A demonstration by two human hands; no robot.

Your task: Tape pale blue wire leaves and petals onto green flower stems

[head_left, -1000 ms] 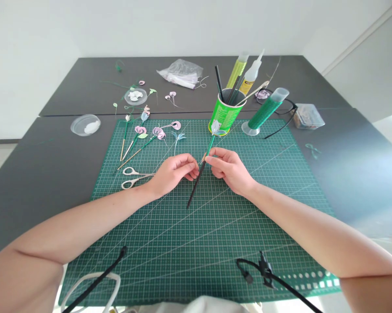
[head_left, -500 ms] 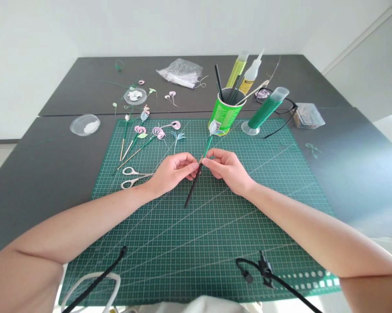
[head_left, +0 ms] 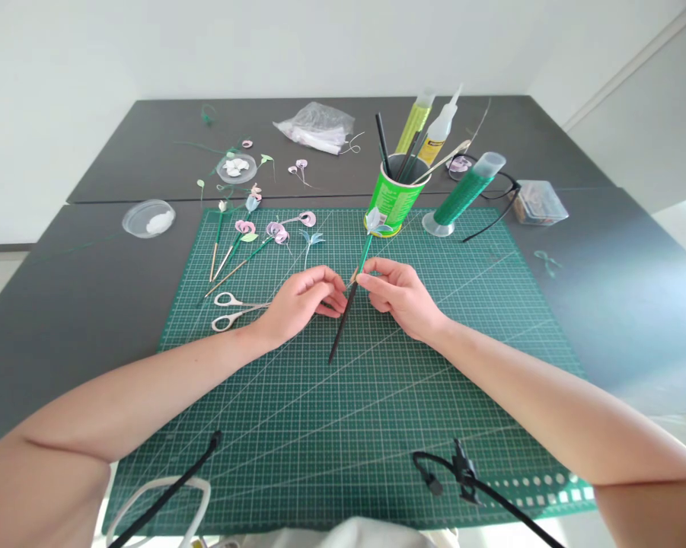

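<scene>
My right hand (head_left: 397,293) pinches a flower stem (head_left: 343,323) between thumb and forefinger. The stem is a slim black stick wrapped in green thread near its top, tilted up and away, with a pale blue flower (head_left: 373,221) at its tip. A small tan piece (head_left: 353,276) shows against the stem at my right fingertips. Just left of the stem is my left hand (head_left: 311,301), its fingers loosely curled and apart, gripping nothing that I can see. White-handled scissors (head_left: 227,323) lie beside my left wrist, their blades partly hidden.
Finished flowers (head_left: 244,227) lie at the left of the green cutting mat (head_left: 434,396). Behind the blue flower stands a green can (head_left: 397,199) of sticks, with a glue bottle (head_left: 438,133) and a green thread spool (head_left: 469,190) nearby. Clear dishes (head_left: 148,219) sit farther left.
My left fingers have loosened and drawn slightly away from the stem. The stem's lower end has swung a little to the right; my right hand keeps its pinch.
</scene>
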